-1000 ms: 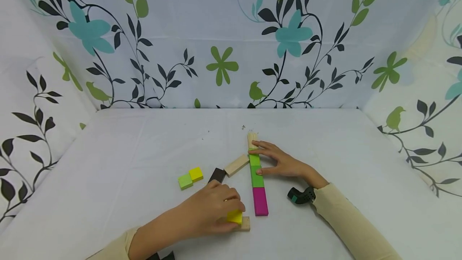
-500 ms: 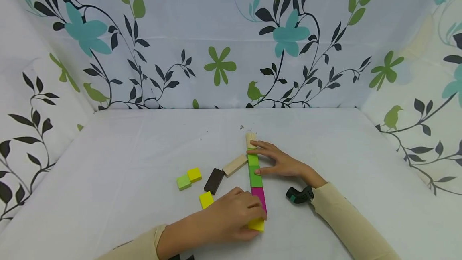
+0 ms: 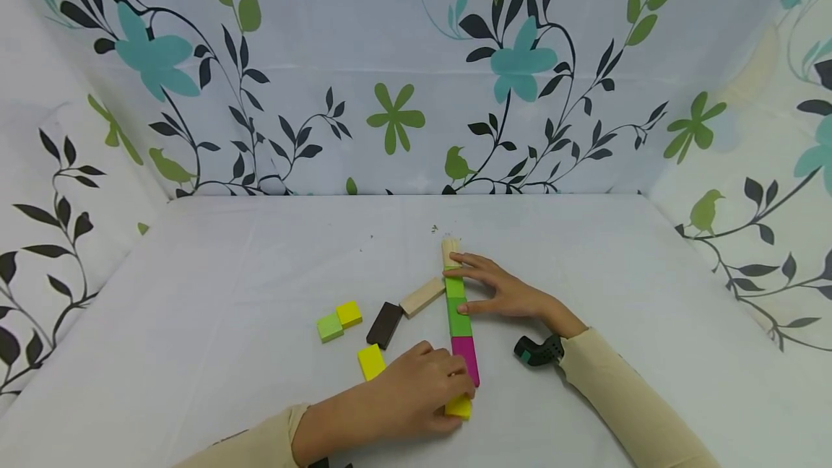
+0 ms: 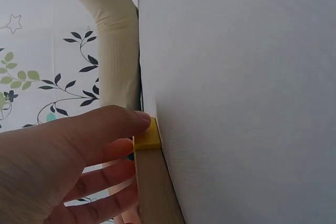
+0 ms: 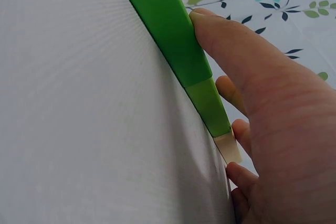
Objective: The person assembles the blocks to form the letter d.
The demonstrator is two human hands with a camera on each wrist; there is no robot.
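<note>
A straight row of blocks runs toward me in the head view: a pale wooden block [image 3: 450, 245] at the far end, a light green one [image 3: 456, 287], a darker green one [image 3: 460, 322] and a magenta one [image 3: 464, 351]. At its near end my left hand [image 3: 412, 390] pinches a yellow block [image 3: 458, 409]. The left wrist view shows my thumb on that yellow block, and a plain wooden block [image 4: 157, 187] beside it, hidden in the head view. My right hand [image 3: 503, 293] rests along the row, fingers extended, thumb at the darker green block's side.
Left of the row lie a wooden block [image 3: 422, 297], a dark brown block [image 3: 385, 325], a yellow block [image 3: 371, 362], and a small yellow block [image 3: 349, 313] beside a light green one [image 3: 330, 327]. A black device [image 3: 538, 351] sits at my right wrist. Patterned cloth [image 3: 312, 78] hangs behind.
My left hand has carried the yellow block right to the near end of the row, against the magenta block. Another yellow block on the left has come into view. My right hand stays put.
</note>
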